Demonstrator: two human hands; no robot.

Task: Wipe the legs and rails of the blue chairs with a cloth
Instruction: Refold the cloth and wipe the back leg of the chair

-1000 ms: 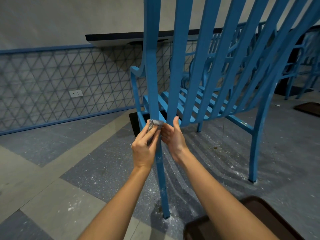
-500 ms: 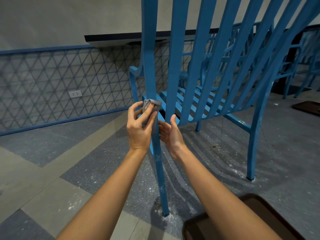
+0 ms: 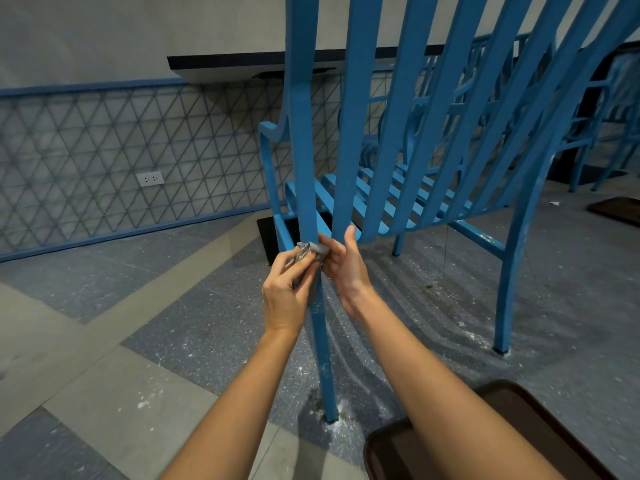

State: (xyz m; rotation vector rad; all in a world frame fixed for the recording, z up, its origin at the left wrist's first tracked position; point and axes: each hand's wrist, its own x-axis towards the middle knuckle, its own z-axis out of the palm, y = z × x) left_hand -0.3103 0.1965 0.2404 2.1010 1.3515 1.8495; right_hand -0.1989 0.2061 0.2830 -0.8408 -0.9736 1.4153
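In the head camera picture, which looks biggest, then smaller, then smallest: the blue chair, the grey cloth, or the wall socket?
1. Blue chair, fills much of the view.
2. Grey cloth and wall socket look about alike; the cloth is nearer and partly hidden by the hands, so I won't rank them.

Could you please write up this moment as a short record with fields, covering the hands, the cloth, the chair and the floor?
setting: tiled floor beside a wall with a triangle-pattern lower band
chair: blue slatted metal chair, seen from behind
cloth: small grey crumpled cloth, wrapped around the chair's rear left leg at about seat height
left hand: pinching the cloth against the leg
right hand: fingers on the cloth from the other side
floor near leg foot: white dust specks
lower right: dark brown tray, partly hidden by the right forearm
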